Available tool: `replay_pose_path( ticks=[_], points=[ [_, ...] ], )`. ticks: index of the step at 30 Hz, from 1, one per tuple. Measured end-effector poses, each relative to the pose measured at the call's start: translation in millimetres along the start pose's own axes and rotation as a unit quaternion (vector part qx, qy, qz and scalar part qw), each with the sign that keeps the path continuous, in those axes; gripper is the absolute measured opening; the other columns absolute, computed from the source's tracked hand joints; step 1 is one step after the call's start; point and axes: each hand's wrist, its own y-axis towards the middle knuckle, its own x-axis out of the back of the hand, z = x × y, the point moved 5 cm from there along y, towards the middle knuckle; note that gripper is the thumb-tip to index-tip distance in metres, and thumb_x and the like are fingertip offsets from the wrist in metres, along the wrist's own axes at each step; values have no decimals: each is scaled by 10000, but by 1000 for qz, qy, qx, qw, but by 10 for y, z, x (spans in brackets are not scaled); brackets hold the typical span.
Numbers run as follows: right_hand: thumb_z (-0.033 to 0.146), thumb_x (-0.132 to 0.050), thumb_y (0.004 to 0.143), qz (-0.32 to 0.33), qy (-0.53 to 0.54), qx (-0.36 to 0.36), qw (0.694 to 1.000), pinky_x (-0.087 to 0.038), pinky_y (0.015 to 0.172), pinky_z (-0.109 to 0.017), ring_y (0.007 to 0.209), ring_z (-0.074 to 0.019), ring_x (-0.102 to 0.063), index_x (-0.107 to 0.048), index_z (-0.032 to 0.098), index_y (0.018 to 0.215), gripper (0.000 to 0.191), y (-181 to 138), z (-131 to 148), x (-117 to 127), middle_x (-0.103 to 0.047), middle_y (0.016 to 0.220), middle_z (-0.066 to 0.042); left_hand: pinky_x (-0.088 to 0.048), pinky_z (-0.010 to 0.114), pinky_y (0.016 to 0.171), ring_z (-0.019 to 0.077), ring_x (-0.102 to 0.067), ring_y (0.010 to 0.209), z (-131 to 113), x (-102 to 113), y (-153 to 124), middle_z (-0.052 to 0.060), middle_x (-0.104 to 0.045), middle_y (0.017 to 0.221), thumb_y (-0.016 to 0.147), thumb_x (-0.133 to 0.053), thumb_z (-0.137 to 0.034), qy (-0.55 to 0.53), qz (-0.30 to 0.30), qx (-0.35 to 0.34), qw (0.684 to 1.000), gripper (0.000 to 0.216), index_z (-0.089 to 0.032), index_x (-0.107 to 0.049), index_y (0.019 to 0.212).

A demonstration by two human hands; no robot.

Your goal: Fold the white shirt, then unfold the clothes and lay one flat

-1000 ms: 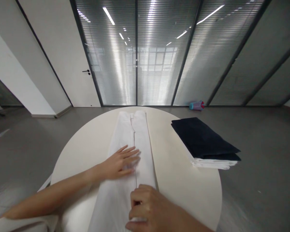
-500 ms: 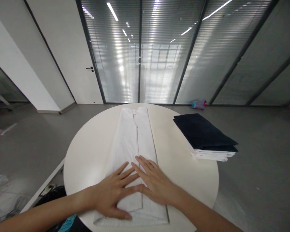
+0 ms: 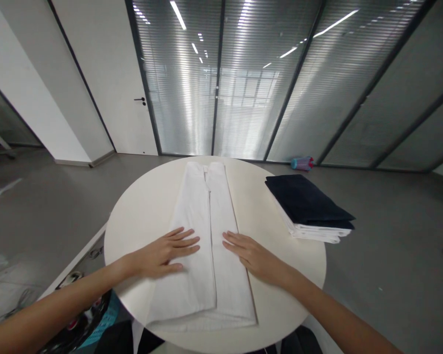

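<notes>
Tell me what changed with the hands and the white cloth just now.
The right hand let go of the white cloth at its near edge and went flat; then both hands slid apart from the middle seam, the left hand leftward, the right rightward. The cloth stayed on the round table, the dark folded stack unmoved.

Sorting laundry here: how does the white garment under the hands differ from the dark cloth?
The white garment stretches long across the table; the dark cloth is a compact rectangle near the right edge. The left hand and right hand touch the garment; nothing touches the cloth. The cloth tops a white pile; the garment lies on the table. Both are folded flat.
</notes>
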Motion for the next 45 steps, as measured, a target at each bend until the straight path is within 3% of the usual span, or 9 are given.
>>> replay_pose_path(
  ticks=[9, 19, 23, 25, 29, 33, 37, 42, 45],
  points=[
    [112, -472, 968, -28, -3, 13, 1000, -356, 1188, -463, 1490, -217, -302, -615, 315, 1363, 466, -295, 138, 165, -411, 1578, -13, -156, 492, 1267, 251, -192, 1531, -310, 97, -513, -51, -282, 1627, 885, -503, -161, 21, 24, 21, 999, 736, -383, -315, 1561],
    [188, -532, 993, -59, -70, 52, 994, -416, 1130, -429, 1384, -220, -480, -600, 280, 1370, 394, -341, 167, 64, -577, 1444, -38, -178, 505, 1254, 287, -257, 1512, -188, -11, -443, -7, -368, 1598, 906, -520, -247, 81, -10, -8, 997, 706, -349, -305, 1571],
    [129, -459, 992, -117, -26, 52, 991, -463, 1053, -423, 1262, -216, -591, -679, 253, 1225, 343, -279, 103, 82, -676, 1313, -50, -187, 491, 1243, 276, -345, 1475, -175, -13, -420, 35, -513, 1508, 975, -474, -305, 41, -35, -33, 998, 496, -303, -486, 1471],
    [160, -420, 997, -141, 33, -3, 989, -520, 932, -378, 1086, -209, -671, -702, 241, 1150, 330, -187, 9, 109, -736, 1169, -59, -293, 471, 1187, 276, -488, 1370, -99, 38, -377, 63, -640, 1365, 1008, -415, -401, -48, -63, 27, 996, 396, -268, -634, 1309],
    [394, -385, 1009, -211, 153, -186, 947, -500, 665, -300, 697, -197, -637, -673, 188, 874, 379, 62, -314, 121, -688, 736, -36, -508, 338, 749, 247, -664, 821, 341, 154, -278, 88, -714, 815, 939, -366, -702, -284, -166, 306, 893, 656, -159, -704, 794],
    [471, -429, 940, -262, 203, -278, 902, -410, 580, -267, 600, -170, -555, -564, 193, 704, 389, 300, -603, 92, -580, 619, -5, -417, 271, 530, 149, -531, 534, 727, 169, -44, 30, -565, 573, 690, -580, -844, -461, -193, 376, 780, 698, -151, -577, 603],
    [358, -506, 878, -225, 243, -328, 884, -351, 508, -234, 502, -138, -526, -570, 183, 703, 256, 427, -748, 61, -557, 548, 12, -369, 238, 448, 112, -484, 461, 963, 110, 76, -21, -516, 543, 541, -703, -843, -503, -168, 410, 742, 714, -163, -542, 685],
    [288, -507, 920, -166, 301, -404, 848, -231, 337, -190, 268, -102, -362, -551, 191, 824, 143, 427, -761, 35, -433, 354, 84, -378, 195, 421, 104, -517, 491, 977, 104, 85, -45, -576, 676, 634, -733, -776, -500, -187, 384, 754, 789, -206, -588, 1159],
    [228, -510, 931, -152, 325, -418, 835, -249, 297, -169, 266, -117, -431, -537, 186, 862, 86, 437, -753, 30, -480, 353, 69, -370, 188, 407, 109, -529, 500, 937, 144, 103, -30, -593, 714, 694, -712, -759, -507, -210, 359, 755, 871, -244, -521, 1371]
  ],
)
